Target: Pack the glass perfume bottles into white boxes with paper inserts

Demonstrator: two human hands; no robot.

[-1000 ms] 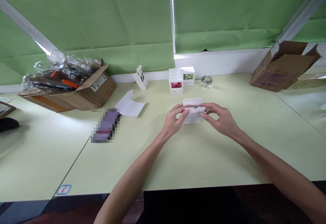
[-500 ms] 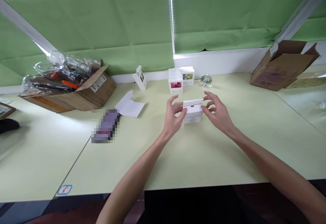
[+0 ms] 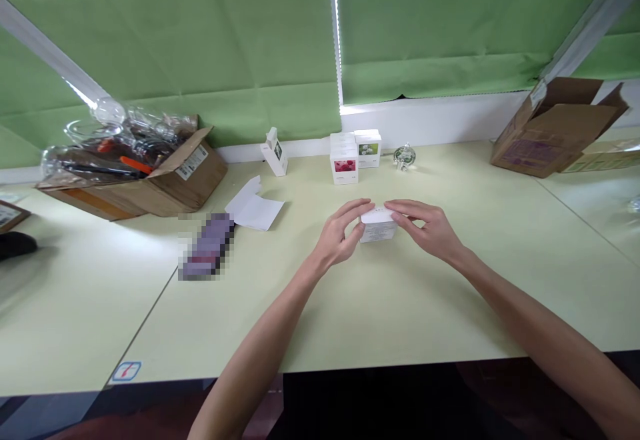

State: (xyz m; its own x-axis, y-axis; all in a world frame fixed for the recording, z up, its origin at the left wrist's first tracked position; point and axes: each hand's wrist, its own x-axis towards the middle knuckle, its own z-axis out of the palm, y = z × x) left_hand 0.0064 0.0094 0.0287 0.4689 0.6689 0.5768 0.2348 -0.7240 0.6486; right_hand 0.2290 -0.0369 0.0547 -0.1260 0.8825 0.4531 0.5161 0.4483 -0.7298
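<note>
A small white carton (image 3: 379, 230) stands on the table in front of me, printed lines on its near side and its top flap folded down flat. My left hand (image 3: 343, 230) grips its left side, thumb at the front left edge and fingertips on the flap. From the right, my right hand (image 3: 423, 225) holds the box too, its fingers laid over the top and its thumb pressed near the front upper edge. The fingertips partly cover the flap's far edge.
Several white boxes with a red picture (image 3: 345, 167) and a green picture (image 3: 369, 150) stand behind. Nearby are a glass piece (image 3: 404, 157), an upright narrow carton (image 3: 276, 153), white paper (image 3: 257, 210), a blurred dark object (image 3: 207, 247) and cardboard boxes (image 3: 185, 187) (image 3: 545, 137).
The carton's raised top flap has been folded down shut. The fingers of both my hands have come in over the top. The carton stays in place.
</note>
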